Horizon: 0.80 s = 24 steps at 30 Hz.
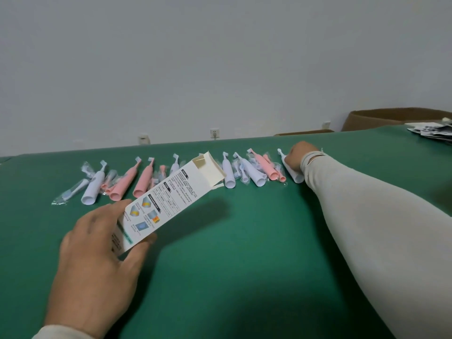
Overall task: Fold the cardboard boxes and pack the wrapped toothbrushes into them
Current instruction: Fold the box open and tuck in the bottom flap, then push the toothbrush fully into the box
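the box in the left hand is white with black print and small blue, grey and orange pictures, cream inside its flap. the toothbrush under the right hand is white. between the hands lie pink and white toothbrushes on the green table. the right sleeve is beige.

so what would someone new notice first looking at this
Probably the white printed cardboard box, held tilted above the green table by the left hand, its far-end flaps open. Behind it, a row of pink and white plastic-wrapped toothbrushes stretches across the table. At the row's right end, the right hand grips a white wrapped toothbrush.
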Available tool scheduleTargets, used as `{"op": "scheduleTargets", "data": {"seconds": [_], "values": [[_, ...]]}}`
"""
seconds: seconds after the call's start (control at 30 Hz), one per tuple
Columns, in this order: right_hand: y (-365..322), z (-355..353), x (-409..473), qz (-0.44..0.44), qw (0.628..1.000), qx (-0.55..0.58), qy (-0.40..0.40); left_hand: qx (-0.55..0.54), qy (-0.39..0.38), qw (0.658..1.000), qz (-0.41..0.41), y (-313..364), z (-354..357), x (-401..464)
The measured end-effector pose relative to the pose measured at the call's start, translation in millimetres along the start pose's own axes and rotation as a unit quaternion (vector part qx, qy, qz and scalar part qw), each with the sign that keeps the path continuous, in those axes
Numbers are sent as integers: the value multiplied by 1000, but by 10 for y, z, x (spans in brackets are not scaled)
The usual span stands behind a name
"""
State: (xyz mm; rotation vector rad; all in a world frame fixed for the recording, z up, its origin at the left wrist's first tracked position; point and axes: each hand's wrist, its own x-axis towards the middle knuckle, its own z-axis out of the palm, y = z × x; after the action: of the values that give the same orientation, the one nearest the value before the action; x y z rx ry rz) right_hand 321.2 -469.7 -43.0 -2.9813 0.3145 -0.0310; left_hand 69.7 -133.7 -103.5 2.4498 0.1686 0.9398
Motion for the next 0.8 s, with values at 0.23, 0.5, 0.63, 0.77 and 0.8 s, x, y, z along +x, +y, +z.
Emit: {"op": "scheduleTargets", "data": {"seconds": [0.23, 0.5, 0.63, 0.77, 0.8], "values": [[43, 9, -363, 65, 998, 7, 16, -18, 4, 1000, 22, 31, 10, 6], [-48, -11, -1705, 16, 999, 10, -25, -34, -32, 999, -16, 90, -129, 31], [-327, 149, -2484, -95, 995, 19, 14, -51, -1, 999, -11, 72, -224, -52], [-623, 248, -2913, -259, 966, 20, 19, -68, 7, 996, -49, 26, -346, -168], [-660, 267, -2961, -273, 961, 19, 28, -70, 6, 996, -57, 7, -379, -202]]}}
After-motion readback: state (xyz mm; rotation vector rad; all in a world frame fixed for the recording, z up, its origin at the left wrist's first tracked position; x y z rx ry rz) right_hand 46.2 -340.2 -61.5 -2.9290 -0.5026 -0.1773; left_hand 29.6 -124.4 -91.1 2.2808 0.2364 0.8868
